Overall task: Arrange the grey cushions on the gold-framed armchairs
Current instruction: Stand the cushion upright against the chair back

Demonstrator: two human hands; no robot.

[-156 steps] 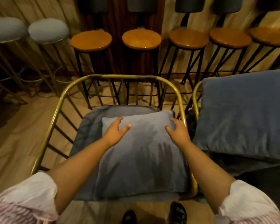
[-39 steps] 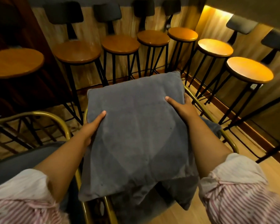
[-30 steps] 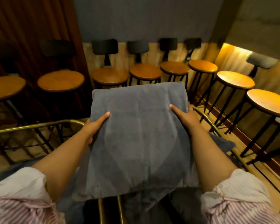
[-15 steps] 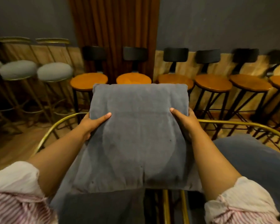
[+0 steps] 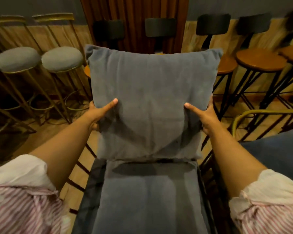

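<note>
**Cushion raised upright over the seat**

Since half a second ago the square grey velvet cushion (image 5: pixel 150 102) has gone from lying tilted toward the camera to standing upright, its lower edge just above the back of the grey padded seat cushion (image 5: pixel 147 196) of the armchair below. Left hand (image 5: pixel 98 112) grips the cushion's left edge, thumb pressed across the front face and fingers wrapped behind. Right hand (image 5: pixel 205 115) clasps the right edge the same way, thumb on the front. Both forearms reach out from rolled pink-and-white striped sleeves (image 5: pixel 24 196). At far right, the curved gold metal frame (image 5: pixel 254 113) of a second armchair shows above its own grey seat. Behind the cushion stand grey-topped gold bar stools (image 5: pixel 61 59) at left and round wooden stools on black legs (image 5: pixel 260 59) at right
</note>
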